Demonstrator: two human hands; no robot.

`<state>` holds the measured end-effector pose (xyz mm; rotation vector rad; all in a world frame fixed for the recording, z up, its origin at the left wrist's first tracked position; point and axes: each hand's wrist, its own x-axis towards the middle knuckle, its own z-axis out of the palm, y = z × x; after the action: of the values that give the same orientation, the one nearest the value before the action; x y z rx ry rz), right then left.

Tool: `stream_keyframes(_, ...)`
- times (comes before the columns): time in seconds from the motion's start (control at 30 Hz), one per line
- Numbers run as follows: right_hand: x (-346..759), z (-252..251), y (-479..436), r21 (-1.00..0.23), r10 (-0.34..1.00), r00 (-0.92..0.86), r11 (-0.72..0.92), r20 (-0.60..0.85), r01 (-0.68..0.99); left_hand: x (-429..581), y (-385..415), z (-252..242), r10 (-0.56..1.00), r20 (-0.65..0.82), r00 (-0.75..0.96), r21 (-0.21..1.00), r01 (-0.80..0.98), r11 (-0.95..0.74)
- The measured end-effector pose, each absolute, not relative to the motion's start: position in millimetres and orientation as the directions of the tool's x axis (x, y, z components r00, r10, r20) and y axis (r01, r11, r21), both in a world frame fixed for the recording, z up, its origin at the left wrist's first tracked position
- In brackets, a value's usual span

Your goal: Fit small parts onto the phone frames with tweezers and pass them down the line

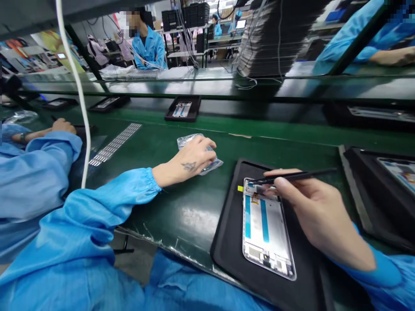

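Observation:
My right hand [314, 207] grips black tweezers [292, 176], their tips over the upper end of a silver phone frame [272, 220]. The frame carries two blue strips and small parts at its lower end. It lies in a black tray [230, 229] in front of me; a small yellow tab [240, 188] sits beside its upper left edge. My left hand [194, 157] rests palm down over a clear plastic bag [212, 166] on the green bench. Its fingers are loosely bent and apart; the thumb and the bag's contents are hidden.
On the green bench [168, 216] a sheet of small labels [115, 144] lies left, near a co-worker's hand [64, 126]. Another black tray [363, 194] stands right. Farther back is a tray with a phone frame [182, 109]. A white cable [73, 65] hangs at left.

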<state>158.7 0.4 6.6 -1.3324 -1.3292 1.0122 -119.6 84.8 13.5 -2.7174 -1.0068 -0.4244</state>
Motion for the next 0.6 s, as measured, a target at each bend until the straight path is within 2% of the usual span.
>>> stream_keyframes(0.1,161.5,-1.4,-0.6,-0.972,0.999,0.043,-0.002,0.008,0.236,-115.5,82.3,7.5,0.64,0.236,0.731,-0.126,0.676,-0.726)
stream_keyframes(0.2,162.2,-2.3,-0.5,-0.973,0.999,0.047,-0.008,0.003,0.232,-111.5,79.0,7.1,0.689,0.165,0.705,-0.164,0.709,-0.686)
stream_keyframes(0.33,163.1,-2.7,0.9,-0.964,0.999,0.038,-0.013,-0.003,0.264,-112.5,77.6,9.1,0.705,0.162,0.69,-0.162,0.723,-0.671)
stream_keyframes(0.6,163.9,-4.6,1.3,-0.967,1.0,0.02,-0.023,-0.018,0.253,-112.8,79.2,2.7,0.721,0.122,0.682,-0.083,0.731,-0.677)
